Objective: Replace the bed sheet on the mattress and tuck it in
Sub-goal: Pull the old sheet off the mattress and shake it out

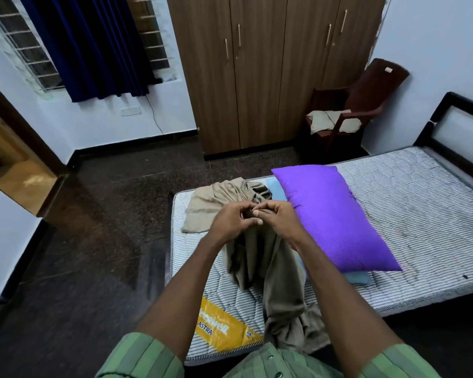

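A beige bed sheet (273, 271) hangs bunched from both my hands over the foot end of a striped bare mattress (410, 203). My left hand (231, 221) and my right hand (277, 218) meet close together above the mattress, each pinching the sheet's upper edge. More of the sheet lies crumpled on the mattress corner behind my hands, and its lower part droops over the near edge. A purple pillow (336, 214) lies on the mattress just right of my hands, on top of a light blue cloth (275, 190).
The black bed frame's headboard (453, 129) stands at the far right. A dark wooden chair (350, 107) with a cloth on it sits beside a brown wardrobe (257, 72). Dark floor (99, 241) spreads to the left, with a doorway (8, 162) at the left wall.
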Demonstrator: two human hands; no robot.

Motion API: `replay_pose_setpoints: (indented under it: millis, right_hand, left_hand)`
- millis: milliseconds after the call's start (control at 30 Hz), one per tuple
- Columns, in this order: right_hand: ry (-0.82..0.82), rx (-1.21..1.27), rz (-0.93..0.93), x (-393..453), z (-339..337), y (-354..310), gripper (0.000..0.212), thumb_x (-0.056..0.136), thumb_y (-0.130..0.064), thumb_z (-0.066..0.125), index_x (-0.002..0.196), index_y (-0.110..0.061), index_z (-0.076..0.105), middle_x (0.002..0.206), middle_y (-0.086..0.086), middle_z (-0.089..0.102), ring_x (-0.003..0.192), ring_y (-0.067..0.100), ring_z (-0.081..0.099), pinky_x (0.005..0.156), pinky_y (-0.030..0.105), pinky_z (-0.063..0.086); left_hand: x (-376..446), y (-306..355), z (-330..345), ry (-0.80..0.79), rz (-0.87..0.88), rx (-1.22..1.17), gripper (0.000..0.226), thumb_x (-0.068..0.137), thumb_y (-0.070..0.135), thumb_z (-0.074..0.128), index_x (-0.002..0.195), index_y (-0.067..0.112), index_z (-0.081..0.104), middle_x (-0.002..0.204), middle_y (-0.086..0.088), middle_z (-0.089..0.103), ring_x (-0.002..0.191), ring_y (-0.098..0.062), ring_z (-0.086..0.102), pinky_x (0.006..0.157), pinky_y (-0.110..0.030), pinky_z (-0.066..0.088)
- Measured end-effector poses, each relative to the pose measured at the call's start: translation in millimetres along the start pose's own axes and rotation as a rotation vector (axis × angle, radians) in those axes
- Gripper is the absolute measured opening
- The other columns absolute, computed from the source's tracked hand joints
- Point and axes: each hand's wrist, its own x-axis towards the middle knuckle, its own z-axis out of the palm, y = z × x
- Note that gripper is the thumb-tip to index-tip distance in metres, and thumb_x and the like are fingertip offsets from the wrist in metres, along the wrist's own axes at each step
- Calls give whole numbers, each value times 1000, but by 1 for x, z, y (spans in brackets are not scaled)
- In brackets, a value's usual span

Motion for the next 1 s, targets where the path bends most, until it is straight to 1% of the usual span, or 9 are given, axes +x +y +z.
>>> replay_pose_setpoints:
  millis: [133, 267, 433, 533, 600, 767, 833, 900, 1000]
  right_hand:
    - [24, -114, -30, 1, -5, 7, 28, 74, -39, 85, 82, -19, 68, 65, -7, 62, 62, 12, 48, 59, 37, 42]
    - [-23, -116, 17, -1, -5, 18, 42, 59, -40, 94, 79, -16, 65, 66, -5, 52, 64, 12, 43, 63, 34, 38]
    - [-105, 13, 110, -8, -15, 15, 55, 58, -31, 99, 74, -3, 55, 73, 3, 56, 70, 14, 50, 66, 29, 45]
    - [-241, 224, 173, -16, -25, 5, 40, 71, -14, 90, 74, -6, 51, 70, -1, 49, 63, 5, 46, 59, 15, 40]
    - [-273, 330, 197, -20, -27, 0, 33, 77, -18, 87, 78, -11, 55, 72, -3, 51, 64, 4, 46, 58, 14, 39]
    - [-46, 139, 115, -19, -27, -3, 21, 89, -11, 78, 78, -13, 60, 73, 4, 57, 65, 12, 49, 56, 21, 38]
    - [40, -45, 66, -19, -23, -4, 18, 89, -16, 75, 73, -20, 66, 64, -9, 56, 59, 7, 45, 56, 24, 37]
    - [178, -302, 25, -18, -16, 0, 32, 89, -23, 69, 61, -36, 61, 52, -16, 47, 54, 5, 41, 57, 29, 35]
    - [325, -514, -85, -15, -11, 3, 15, 86, -31, 67, 71, -33, 67, 68, -13, 58, 68, 11, 54, 65, 32, 44]
  left_hand:
    - [2, -12, -5, 76, -57, 144, 24, 81, 60, 69, 96, 42, 77, 83, 20, 76, 75, 3, 69, 68, -36, 57]
    - [6, -5, -12, 200, -128, 305, 16, 91, 45, 70, 94, 34, 80, 89, 12, 77, 81, -10, 70, 67, -32, 54]
    - [8, -4, -22, 421, -235, 462, 24, 96, 51, 61, 97, 33, 77, 92, 7, 77, 88, -20, 69, 63, -33, 49]
    - [7, -8, -34, 478, -229, 554, 28, 99, 52, 56, 100, 31, 75, 96, 4, 76, 92, -24, 70, 68, -36, 52]
    - [7, -9, -44, 453, -188, 554, 26, 99, 52, 57, 99, 32, 74, 96, 5, 76, 93, -23, 69, 69, -36, 51]
    - [10, 1, -50, 397, -98, 392, 13, 96, 47, 65, 97, 38, 74, 89, 12, 75, 83, -14, 67, 64, -30, 45]
    - [10, 1, -46, 379, -77, 321, 17, 95, 51, 64, 97, 37, 73, 84, 14, 73, 79, -11, 65, 67, -35, 53]
    - [12, -2, -39, 347, -29, 287, 21, 94, 52, 62, 95, 34, 72, 80, 13, 70, 76, -11, 63, 68, -38, 54]
    - [11, 5, -30, 310, 15, 287, 19, 94, 53, 62, 91, 35, 70, 75, 13, 64, 74, -14, 60, 64, -32, 48]
